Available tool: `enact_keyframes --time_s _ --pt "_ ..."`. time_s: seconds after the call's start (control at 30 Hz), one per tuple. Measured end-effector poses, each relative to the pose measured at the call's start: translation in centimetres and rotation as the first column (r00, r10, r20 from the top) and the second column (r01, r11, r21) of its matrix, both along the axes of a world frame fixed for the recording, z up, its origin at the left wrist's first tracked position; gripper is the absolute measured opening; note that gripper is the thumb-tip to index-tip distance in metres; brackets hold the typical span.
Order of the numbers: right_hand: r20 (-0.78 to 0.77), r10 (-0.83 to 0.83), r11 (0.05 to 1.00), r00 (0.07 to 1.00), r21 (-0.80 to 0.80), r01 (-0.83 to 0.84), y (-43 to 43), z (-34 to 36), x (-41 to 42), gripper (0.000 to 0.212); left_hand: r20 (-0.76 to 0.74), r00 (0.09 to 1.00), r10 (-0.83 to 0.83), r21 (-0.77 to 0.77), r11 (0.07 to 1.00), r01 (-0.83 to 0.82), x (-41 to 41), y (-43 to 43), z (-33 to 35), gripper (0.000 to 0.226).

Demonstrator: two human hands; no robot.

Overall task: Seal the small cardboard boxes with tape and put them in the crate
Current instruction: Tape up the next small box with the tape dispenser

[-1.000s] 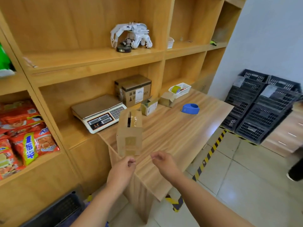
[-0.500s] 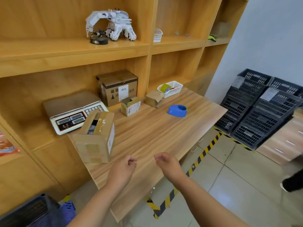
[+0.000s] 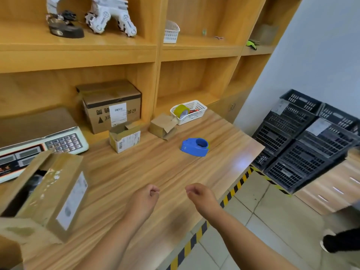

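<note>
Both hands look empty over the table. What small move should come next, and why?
Probably the right hand should reach forward for the blue tape dispenser. It and the left hand hold nothing, the small cardboard box left of the dispenser stands with its flaps open, and the dispenser lies on the right hand's side.

a wood-grain worktop [image 3: 136, 172] lies under and ahead of the left hand [image 3: 144, 199] and right hand [image 3: 200, 195]. beyond both hands rises a tall wooden shelf unit [image 3: 157, 55] with open compartments. right of the right hand: pale floor tiles [image 3: 272, 221], yellow-black hazard tape [image 3: 233, 191] along the worktop's edge, a plain pale wall [image 3: 321, 55], and a low wooden drawer cabinet [image 3: 335, 186] farther right.
</note>
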State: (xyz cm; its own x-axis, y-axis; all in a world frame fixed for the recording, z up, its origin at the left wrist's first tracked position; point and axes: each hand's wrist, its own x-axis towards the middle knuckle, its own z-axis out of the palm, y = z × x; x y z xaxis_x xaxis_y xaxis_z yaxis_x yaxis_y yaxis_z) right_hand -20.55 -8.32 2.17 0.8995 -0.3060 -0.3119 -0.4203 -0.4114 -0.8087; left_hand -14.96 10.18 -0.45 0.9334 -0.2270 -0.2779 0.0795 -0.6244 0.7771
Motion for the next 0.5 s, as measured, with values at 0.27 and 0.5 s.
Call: enact_keyframes --time_s 0.27,0.5 --pt "-0.007 0.015 0.998 1.000 0.057 -0.014 -5.2 -0.2 8.7 0.013 -0.004 0.999 0.034 0.052 0.998 -0.034 7.7 -5.0 0.1 0.018" --pt "0.004 0.067 0.988 0.998 0.138 -0.067 -7.3 -2.8 14.8 0.020 -0.020 0.991 0.132 0.105 0.986 -0.129 11.9 -6.5 -1.4 0.018"
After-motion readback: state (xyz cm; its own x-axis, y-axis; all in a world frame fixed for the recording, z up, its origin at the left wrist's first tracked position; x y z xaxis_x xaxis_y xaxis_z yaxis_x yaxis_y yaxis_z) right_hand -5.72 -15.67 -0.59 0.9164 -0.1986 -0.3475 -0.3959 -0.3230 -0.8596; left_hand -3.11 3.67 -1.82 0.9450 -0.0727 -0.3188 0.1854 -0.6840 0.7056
